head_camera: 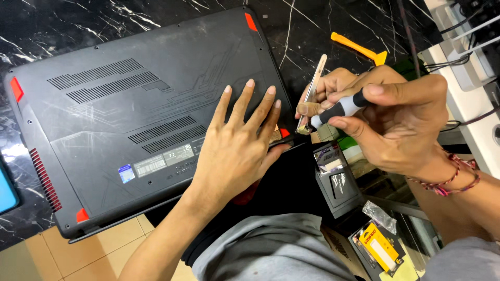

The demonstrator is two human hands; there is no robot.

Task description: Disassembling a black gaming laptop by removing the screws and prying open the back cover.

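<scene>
While the left hand (237, 148) lies flat, fingers spread, on the laptop (140, 119) overhanging the table's near edge, the right hand (388, 117) grips screwdriver (336, 110) and tweezers (312, 91); a slipped tip could lose the screw or gouge the corner.

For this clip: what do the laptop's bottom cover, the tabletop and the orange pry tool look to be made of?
Laptop bottom cover: likely matte black plastic, with moulded vent slats and faint scuffs. Tabletop: glossy black stone or a marble-look laminate, white veining; which one is unclear. Orange pry tool: probably plastic, uniform colour with a dull sheen.
</scene>
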